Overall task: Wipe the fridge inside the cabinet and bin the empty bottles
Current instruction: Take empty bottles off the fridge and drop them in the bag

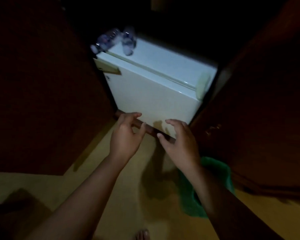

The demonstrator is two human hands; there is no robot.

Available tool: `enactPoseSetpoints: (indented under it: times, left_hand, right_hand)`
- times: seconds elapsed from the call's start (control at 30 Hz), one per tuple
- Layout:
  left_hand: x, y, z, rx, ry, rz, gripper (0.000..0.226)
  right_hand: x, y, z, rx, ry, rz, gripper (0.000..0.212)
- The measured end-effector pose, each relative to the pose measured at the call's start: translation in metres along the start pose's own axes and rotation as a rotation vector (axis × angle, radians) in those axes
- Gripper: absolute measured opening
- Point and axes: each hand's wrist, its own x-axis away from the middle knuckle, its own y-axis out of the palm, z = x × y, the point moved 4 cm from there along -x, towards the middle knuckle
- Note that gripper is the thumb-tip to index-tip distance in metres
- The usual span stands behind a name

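Note:
A small white fridge stands inside a dark wooden cabinet, its door closed. On its top at the far left lie two clear plastic bottles, one nearer the middle; both are blurred. My left hand and my right hand hover side by side in front of the fridge door's lower edge, fingers spread, holding nothing. A green bin sits on the floor under my right forearm, partly hidden by it.
The cabinet's dark wooden doors stand open on both sides: the left door and the right door. The floor is pale yellow tile. My toes show at the bottom edge. A pale green hinge cover sits at the fridge's right corner.

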Motion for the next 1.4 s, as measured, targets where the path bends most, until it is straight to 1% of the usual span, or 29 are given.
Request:
enactPoseSetpoints:
  times: [0.07,0.17,0.27,0.37,0.5,0.67,0.77,0.9,1.0,1.13,1.3,1.4]
  left_hand:
    - [-0.031,-0.032,-0.002,-0.005,0.013,0.068,0.035]
    - [-0.08,-0.069,-0.008,-0.057,0.029,0.162,0.036]
    - [-0.133,-0.086,-0.014,-0.131,0.062,0.218,0.037]
    - [-0.19,-0.089,-0.019,-0.202,0.088,0.248,0.041]
    - [-0.269,-0.078,-0.023,-0.379,0.15,0.247,0.053]
    - [-0.343,-0.066,-0.034,-0.516,0.178,0.19,0.069]
    - [-0.365,-0.059,-0.045,-0.559,0.189,0.13,0.068]
    - [-0.377,-0.054,-0.055,-0.668,0.212,0.079,0.056]
    - [-0.376,-0.054,-0.062,-0.601,0.202,0.076,0.053]
    - [-0.36,-0.063,-0.065,-0.392,0.155,0.112,0.052]
    - [-0.327,-0.072,-0.062,-0.319,0.16,0.141,0.057]
    - [-0.295,-0.079,-0.057,-0.183,0.117,0.163,0.06]
  right_hand:
    - [-0.035,0.012,-0.038,-0.021,-0.086,0.041,0.048]
    - [-0.085,0.032,-0.085,-0.013,-0.24,0.144,0.047]
    - [-0.142,0.05,-0.115,-0.014,-0.232,0.155,0.05]
    - [-0.201,0.064,-0.134,0.02,-0.203,0.16,0.053]
    - [-0.276,0.081,-0.14,0.093,-0.188,0.211,0.058]
    - [-0.347,0.114,-0.134,0.203,-0.206,0.166,0.06]
    - [-0.367,0.133,-0.129,0.261,-0.221,0.117,0.055]
    - [-0.378,0.146,-0.119,0.312,-0.247,0.092,0.049]
    - [-0.38,0.147,-0.108,0.257,-0.279,0.098,0.042]
    - [-0.376,0.139,-0.104,0.185,-0.295,0.112,0.034]
    - [-0.353,0.123,-0.102,0.138,-0.3,0.125,0.031]
    - [-0.322,0.109,-0.107,0.121,-0.294,0.151,0.031]
